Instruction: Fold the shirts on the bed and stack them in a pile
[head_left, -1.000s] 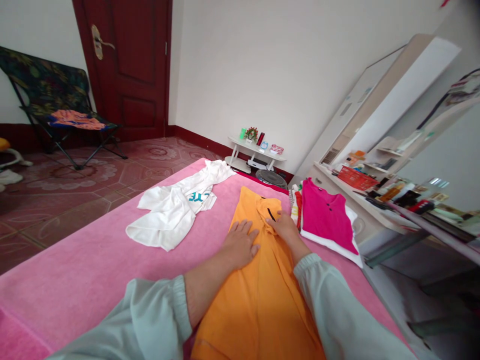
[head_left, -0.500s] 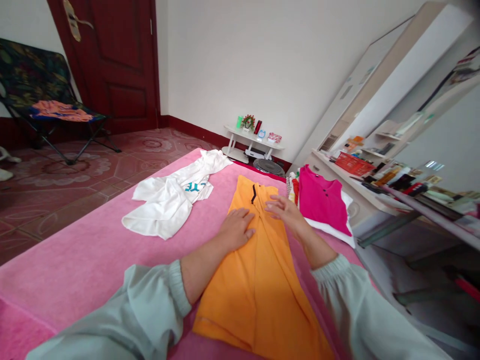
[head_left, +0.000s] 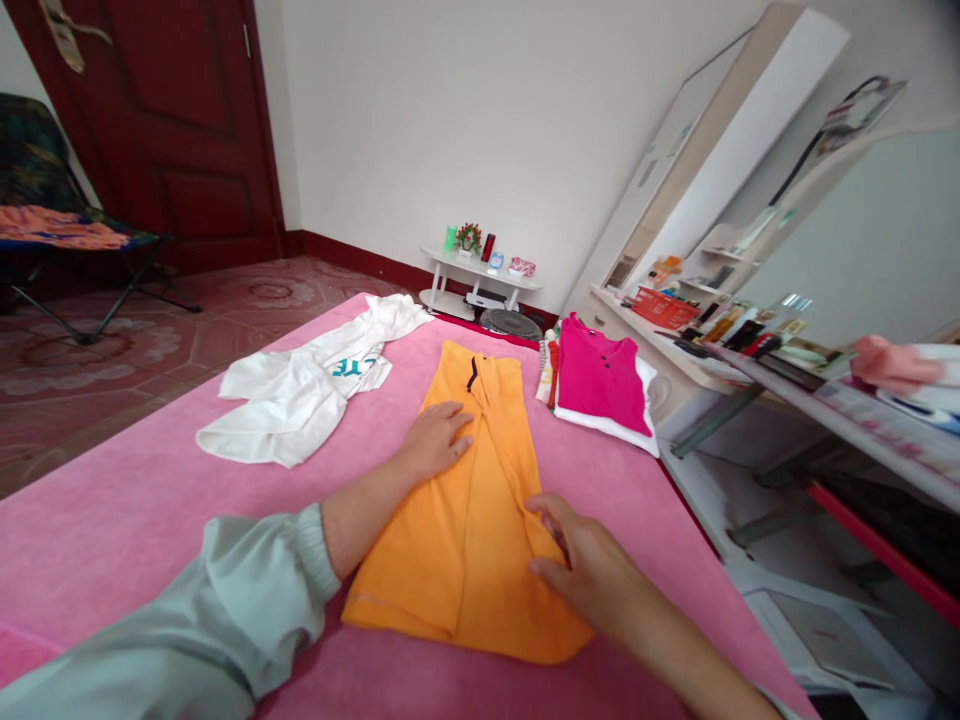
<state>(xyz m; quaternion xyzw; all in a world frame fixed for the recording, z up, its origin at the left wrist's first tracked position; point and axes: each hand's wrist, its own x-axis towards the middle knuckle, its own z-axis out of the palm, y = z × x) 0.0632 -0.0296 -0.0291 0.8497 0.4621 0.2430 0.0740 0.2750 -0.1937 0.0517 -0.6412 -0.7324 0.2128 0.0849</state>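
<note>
A long orange garment [head_left: 480, 570] lies on the pink bed cover [head_left: 255, 530], its sides folded inward and a black zigzag trim near its far end. Flat on its left side, my left hand [head_left: 437, 440] rests with the fingers spread. My right hand [head_left: 589, 565] is at the lower right edge of the garment, fingers bent against the cloth and thumb held apart from them. To the left lies a rumpled white shirt [head_left: 300, 400] with teal lettering. Folded clothes sit at the far right, a magenta top [head_left: 604, 375] uppermost.
A low white stand [head_left: 480, 268] with small ornaments is beyond the bed's far end. Along the right runs a dressing table [head_left: 705, 365] with a red basket [head_left: 664, 307] and bottles. A folding chair [head_left: 67, 230] holding orange cloth stands by the dark red door [head_left: 172, 130].
My right hand has moved from the garment's far end down along its right edge toward me. The right side now lies folded further in. My left hand stays on the cloth; the view has shifted right.
</note>
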